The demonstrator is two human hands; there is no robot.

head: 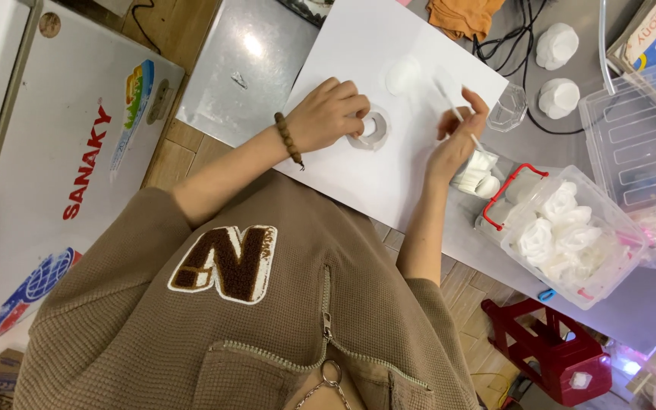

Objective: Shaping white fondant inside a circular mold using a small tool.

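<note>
Two bare hands work over a white paper sheet (358, 163) on the grey bench (263, 57). Left hand (329, 114) curls closed over a small white ring-shaped piece (370, 130), partly hiding it. Right hand (458, 137) pinches a thin white stick (449, 102); its lower end is hidden near the bench's edge.
</note>
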